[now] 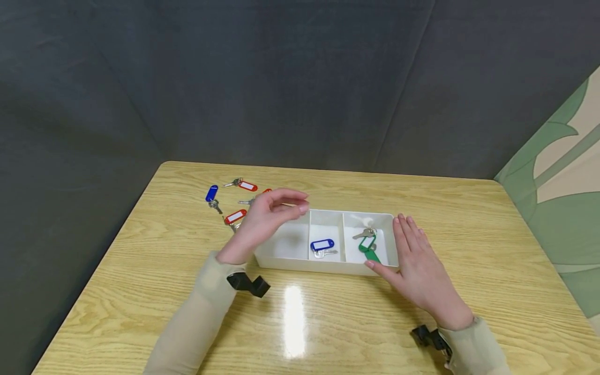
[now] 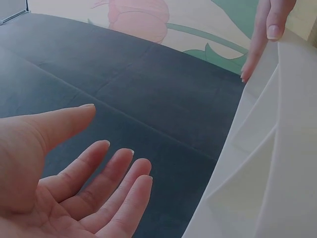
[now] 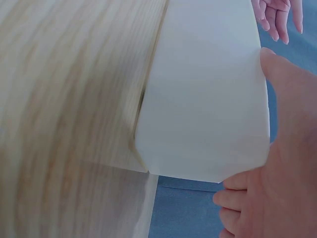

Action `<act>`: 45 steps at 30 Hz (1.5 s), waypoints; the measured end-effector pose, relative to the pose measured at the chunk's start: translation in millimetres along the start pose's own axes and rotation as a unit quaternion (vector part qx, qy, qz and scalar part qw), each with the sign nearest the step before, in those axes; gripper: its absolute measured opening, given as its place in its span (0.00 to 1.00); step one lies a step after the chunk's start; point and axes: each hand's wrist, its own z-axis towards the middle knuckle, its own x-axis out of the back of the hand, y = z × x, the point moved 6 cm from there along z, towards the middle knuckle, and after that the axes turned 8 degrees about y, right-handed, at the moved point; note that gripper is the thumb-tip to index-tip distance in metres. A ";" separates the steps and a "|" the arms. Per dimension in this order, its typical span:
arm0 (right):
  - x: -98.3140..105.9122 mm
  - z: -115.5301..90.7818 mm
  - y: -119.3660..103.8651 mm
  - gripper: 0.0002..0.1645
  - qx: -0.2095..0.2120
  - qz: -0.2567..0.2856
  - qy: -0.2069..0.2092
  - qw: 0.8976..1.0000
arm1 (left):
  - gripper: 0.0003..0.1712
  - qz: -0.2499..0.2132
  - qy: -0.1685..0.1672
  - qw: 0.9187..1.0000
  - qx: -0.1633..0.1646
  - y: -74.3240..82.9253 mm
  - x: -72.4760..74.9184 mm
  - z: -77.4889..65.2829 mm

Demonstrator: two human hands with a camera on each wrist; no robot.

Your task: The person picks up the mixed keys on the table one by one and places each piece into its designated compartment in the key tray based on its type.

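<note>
Touching the tray point(image 1: 323, 266), the right grip point(image 1: 417, 265) is unclenched; the left grip point(image 1: 269, 217) is loose, empty. The tray looks light, stiff: hold its ends.

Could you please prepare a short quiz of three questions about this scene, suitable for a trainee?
1. True or false: a blue key tag lies in the middle compartment of the white tray.
2. Which one of the two hands touches the white tray?
3. What colour are the key tags in the right compartment? A: red. B: green. C: blue.

Key: 1. True. 2. The right hand. 3. B.
</note>
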 end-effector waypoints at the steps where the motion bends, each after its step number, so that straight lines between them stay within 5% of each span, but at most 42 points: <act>1: -0.1 0.1 -0.1 0.64 0.000 0.000 0.000 1.000 | 0.18 0.000 0.002 1.000 0.002 0.3 1.7 -0.3; 8: 0.8 1.2 -1.2 0.64 0.001 0.001 0.003 1.000 | 0.19 -0.029 0.022 0.999 -0.001 2.8 16.5 -1.4; 29: 1.0 -0.1 -1.1 0.64 -0.004 0.000 -0.002 1.000 | 0.25 0.007 0.099 0.995 -0.011 8.1 74.8 -13.2; 45: 0.1 -1.0 -0.4 0.65 -0.003 0.001 -0.001 1.000 | 0.26 -0.005 0.118 0.993 -0.012 -2.0 94.9 -20.9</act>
